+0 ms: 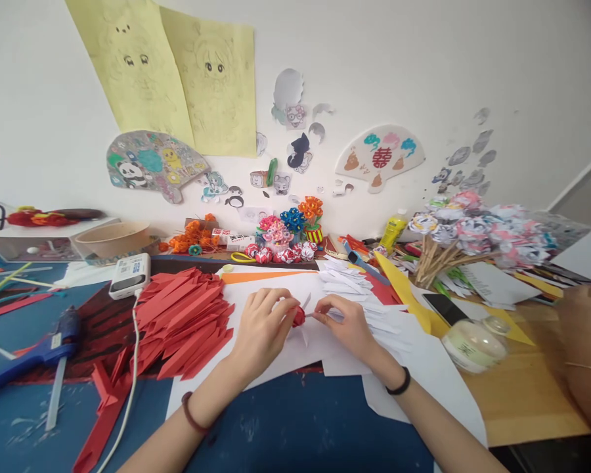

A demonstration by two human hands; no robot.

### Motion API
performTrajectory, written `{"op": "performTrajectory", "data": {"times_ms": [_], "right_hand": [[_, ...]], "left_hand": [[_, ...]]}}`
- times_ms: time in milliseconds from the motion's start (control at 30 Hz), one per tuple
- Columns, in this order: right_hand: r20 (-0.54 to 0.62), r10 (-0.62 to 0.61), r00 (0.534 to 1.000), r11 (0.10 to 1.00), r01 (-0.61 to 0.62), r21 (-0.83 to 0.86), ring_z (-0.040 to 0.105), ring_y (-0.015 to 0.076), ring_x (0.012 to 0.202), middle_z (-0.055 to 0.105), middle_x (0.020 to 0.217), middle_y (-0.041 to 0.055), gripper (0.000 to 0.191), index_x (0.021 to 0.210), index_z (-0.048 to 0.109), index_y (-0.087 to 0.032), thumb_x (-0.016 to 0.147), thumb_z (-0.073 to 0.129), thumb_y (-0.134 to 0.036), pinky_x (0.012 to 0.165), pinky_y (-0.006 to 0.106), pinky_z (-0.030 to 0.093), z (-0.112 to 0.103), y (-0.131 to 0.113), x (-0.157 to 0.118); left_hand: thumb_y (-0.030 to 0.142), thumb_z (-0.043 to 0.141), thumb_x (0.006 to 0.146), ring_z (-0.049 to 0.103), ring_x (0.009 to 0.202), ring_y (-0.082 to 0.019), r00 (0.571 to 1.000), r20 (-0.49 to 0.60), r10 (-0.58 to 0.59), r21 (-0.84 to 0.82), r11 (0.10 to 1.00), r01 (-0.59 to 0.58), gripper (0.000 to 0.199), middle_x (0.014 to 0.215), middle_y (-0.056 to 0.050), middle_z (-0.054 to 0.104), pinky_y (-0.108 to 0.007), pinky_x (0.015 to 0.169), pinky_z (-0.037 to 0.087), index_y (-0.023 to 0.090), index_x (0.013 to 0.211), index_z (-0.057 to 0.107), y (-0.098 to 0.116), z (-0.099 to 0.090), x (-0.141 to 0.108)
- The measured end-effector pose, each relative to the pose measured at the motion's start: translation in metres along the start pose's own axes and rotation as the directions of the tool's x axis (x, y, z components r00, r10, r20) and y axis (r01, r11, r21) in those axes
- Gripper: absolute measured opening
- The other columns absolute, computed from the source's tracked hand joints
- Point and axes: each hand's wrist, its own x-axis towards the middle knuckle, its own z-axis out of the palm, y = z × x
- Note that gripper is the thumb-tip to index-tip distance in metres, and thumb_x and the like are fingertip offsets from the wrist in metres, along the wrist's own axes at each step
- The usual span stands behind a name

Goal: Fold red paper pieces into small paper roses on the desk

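- A heap of folded red paper strips [182,315] is lying near the left hand [268,322]; leaving elbow room there probably prevents snagging.
- The left hand's thumb and fingertips are gripping a small, rounded red paper piece [299,317]; a light, steady hold should avoid crushing it.
- That red piece is sitting between both hands, above a white paper sheet [283,358], with pale strips jutting out.
- The right hand [342,322] is pinching a thin pale paper strip [310,315] beside it; guiding gently seems wiser than tugging.
- Loose white paper strips [347,282] are lying beyond the right hand.
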Motion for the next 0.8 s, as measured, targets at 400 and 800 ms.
{"op": "performTrajectory", "data": {"times_ms": [400,800], "right_hand": [[-0.001,-0.127,0.992,0.992,0.127,-0.021,0.06,0.015,0.072,0.063,0.077,0.0011,0.008,0.083,0.062,-0.021,0.091,0.063,-0.022,0.068,0.027,0.048,0.003,-0.003,-0.005],[0.026,-0.33,0.943,0.835,0.305,-0.457,0.047,0.012,0.05,0.055,0.055,-0.0012,0.029,0.066,0.057,-0.019,0.084,0.065,-0.041,0.052,0.028,0.031,0.023,-0.012,-0.02]], "left_hand": [[0.027,0.056,0.094,0.048,0.1,-0.023,0.982,0.189,-0.023,0.087,0.996,0.006,0.006,0.112,-0.005,0.059,-0.039,0.084,0.036,0.021,0.094,0.057,0.005,0.007,0.001],[0.018,0.061,0.089,0.048,0.095,-0.023,0.971,0.188,-0.146,0.068,0.988,0.135,0.008,0.103,-0.004,0.059,-0.038,0.077,0.036,0.02,0.084,0.055,0.003,0.007,0.004]]}}
